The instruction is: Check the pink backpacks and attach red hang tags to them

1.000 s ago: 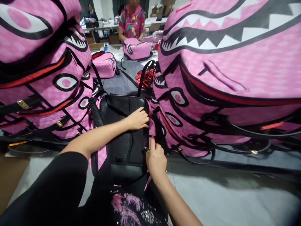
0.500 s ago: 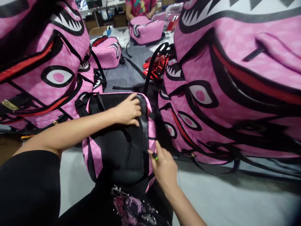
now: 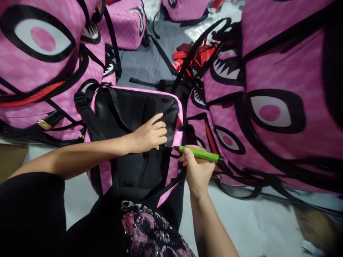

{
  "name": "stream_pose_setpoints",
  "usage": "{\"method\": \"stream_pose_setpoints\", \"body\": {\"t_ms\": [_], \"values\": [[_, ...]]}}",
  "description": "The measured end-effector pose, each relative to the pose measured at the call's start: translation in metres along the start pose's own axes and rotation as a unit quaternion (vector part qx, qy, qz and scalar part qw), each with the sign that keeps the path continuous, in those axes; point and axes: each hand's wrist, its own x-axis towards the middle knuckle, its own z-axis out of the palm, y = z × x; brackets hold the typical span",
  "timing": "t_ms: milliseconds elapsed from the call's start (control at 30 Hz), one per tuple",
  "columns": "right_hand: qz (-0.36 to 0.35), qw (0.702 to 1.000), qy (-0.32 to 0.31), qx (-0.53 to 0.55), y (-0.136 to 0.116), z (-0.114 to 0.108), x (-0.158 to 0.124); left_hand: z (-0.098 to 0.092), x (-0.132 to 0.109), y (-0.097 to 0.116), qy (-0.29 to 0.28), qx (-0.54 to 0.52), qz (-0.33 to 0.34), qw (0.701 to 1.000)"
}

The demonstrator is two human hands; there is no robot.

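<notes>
A pink backpack (image 3: 134, 128) rests on my lap, its black back panel facing up and a shoulder strap folded at the left. My left hand (image 3: 150, 134) lies across the panel near its right side, fingers curled against the black material; what sits under the fingertips is partly hidden. In my right hand (image 3: 198, 166) is a slim green marker (image 3: 203, 154), held between thumb and fingers. Its dark tip points left, close to the black trim on the bag's right edge, near my left fingertips. Whether the tip touches cannot be made out.
Stacked pink backpacks with eye and teeth prints rise at left (image 3: 40, 39) and right (image 3: 270, 110). Red tags (image 3: 198, 57) lie heaped on the grey table (image 3: 150, 67), beside loose black straps. Another pink bag (image 3: 123, 28) stands farther back.
The view has tipped down and closer. My right hand has risen along the bag's edge, and the marker now points left at the trim. My left hand has shifted slightly down and right.
</notes>
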Motion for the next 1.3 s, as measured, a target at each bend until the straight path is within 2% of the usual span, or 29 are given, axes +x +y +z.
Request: {"method": "stream_pose_setpoints", "body": {"t_ms": [67,167,300,600,1033,1300], "values": [[-0.033,0.998,0.028,-0.051,0.003,0.001,-0.006,0.002,-0.003,0.002,0.015,0.002,-0.002,1.0],[-0.062,0.994,0.017,-0.092,0.004,0.008,-0.008,0.004,-0.005,0.003,0.026,0.011,-0.002,1.0],[-0.088,0.991,-0.003,-0.099,0.014,0.015,-0.005,0.005,-0.004,0.003,0.029,0.021,0.001,0.999],[-0.119,0.984,0.014,-0.133,0.027,0.018,-0.008,0.009,-0.004,0.004,0.021,-0.002,-0.008,1.0],[-0.113,0.984,0.027,-0.138,0.028,0.018,-0.007,0.011,-0.004,0.002,0.01,0.005,-0.007,1.0],[-0.101,0.987,0.007,-0.121,0.029,0.017,-0.006,0.008,-0.002,0.001,-0.01,0.011,-0.007,1.0]]}}
